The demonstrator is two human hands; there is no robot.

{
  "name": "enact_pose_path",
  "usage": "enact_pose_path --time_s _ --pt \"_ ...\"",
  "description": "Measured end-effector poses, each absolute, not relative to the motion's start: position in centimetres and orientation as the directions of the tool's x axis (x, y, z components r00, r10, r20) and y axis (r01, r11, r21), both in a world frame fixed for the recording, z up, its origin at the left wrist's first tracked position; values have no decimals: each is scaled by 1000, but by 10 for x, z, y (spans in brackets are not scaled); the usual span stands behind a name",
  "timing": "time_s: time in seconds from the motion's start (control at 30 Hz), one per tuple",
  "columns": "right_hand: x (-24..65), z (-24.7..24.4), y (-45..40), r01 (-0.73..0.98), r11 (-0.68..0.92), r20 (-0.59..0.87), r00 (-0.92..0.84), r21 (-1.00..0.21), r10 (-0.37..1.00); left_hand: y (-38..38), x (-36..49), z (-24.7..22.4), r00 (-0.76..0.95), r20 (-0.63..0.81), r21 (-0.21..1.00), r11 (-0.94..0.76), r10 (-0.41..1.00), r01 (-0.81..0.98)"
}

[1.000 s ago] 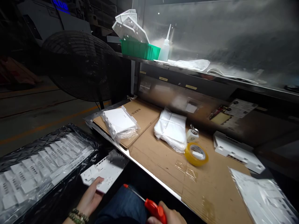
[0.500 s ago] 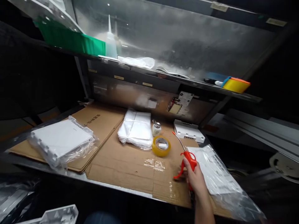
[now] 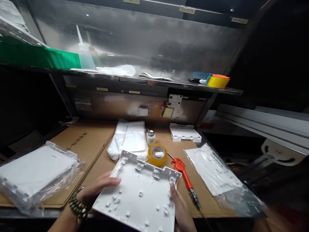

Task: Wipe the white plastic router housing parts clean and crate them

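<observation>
A white plastic housing shell (image 3: 138, 199) is held up in front of me, its inner side with small posts and clips facing me. My left hand (image 3: 101, 186) is closed on its left edge, thumb on the inside face. With its thumb on the inner wall, my right hand (image 3: 180, 206) grips the opposite edge. Just right of the shell, the red air blow gun (image 3: 183, 172) lies on the cardboard, its hose fitting toward me. Behind the shell lie a roll of yellow tape (image 3: 157, 161) and a stack of clear plastic bags (image 3: 129, 138).
Bagged white housings lie at the left (image 3: 36, 170) and right (image 3: 212, 170). A white pump bottle (image 3: 151, 138) and another white housing (image 3: 185, 132) stand at the back. Above runs a metal shelf (image 3: 154, 82) with a squeeze bottle (image 3: 85, 54) and a yellow roll (image 3: 218, 81).
The red air blow gun has left my right hand and now lies on the cardboard. Both hands now hold a white shell over the table's front. The view has shifted.
</observation>
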State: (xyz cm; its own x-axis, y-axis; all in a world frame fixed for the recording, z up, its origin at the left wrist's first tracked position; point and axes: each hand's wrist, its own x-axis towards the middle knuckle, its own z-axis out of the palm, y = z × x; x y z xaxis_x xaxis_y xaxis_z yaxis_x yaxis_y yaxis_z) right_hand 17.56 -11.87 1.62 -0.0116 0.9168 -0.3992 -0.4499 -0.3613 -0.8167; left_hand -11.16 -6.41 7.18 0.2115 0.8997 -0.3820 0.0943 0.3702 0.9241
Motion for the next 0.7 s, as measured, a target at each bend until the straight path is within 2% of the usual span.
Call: enact_pose_path --time_s 0.07,0.13,0.23,0.3,0.4,0.5,0.6,0.7 --pt "191 19 -116 -608 -361 -504 75 -707 861 -27 -97 74 235 -268 950 216 934 226" --pt "210 25 -112 -738 -276 -507 104 -616 856 4 -90 67 194 -103 934 28 975 356" --pt "232 34 -112 -826 -127 -454 168 -550 875 37 -93 46 137 109 800 -168 985 576" --pt "241 38 -113 -836 -47 -445 243 -547 862 51 -99 34 139 175 698 -223 975 680" --pt "246 40 -116 -838 28 -438 313 -545 843 64 -106 26 138 209 590 -238 968 771" --pt "247 41 -117 -832 57 -440 348 -552 828 76 -114 31 120 210 559 -219 970 799" --pt "246 39 -117 -822 59 -450 368 -567 814 91 -125 39 95 163 617 -176 982 767" --pt "244 38 -117 -809 67 -456 395 -583 798 106 -136 47 101 65 747 -116 993 654"
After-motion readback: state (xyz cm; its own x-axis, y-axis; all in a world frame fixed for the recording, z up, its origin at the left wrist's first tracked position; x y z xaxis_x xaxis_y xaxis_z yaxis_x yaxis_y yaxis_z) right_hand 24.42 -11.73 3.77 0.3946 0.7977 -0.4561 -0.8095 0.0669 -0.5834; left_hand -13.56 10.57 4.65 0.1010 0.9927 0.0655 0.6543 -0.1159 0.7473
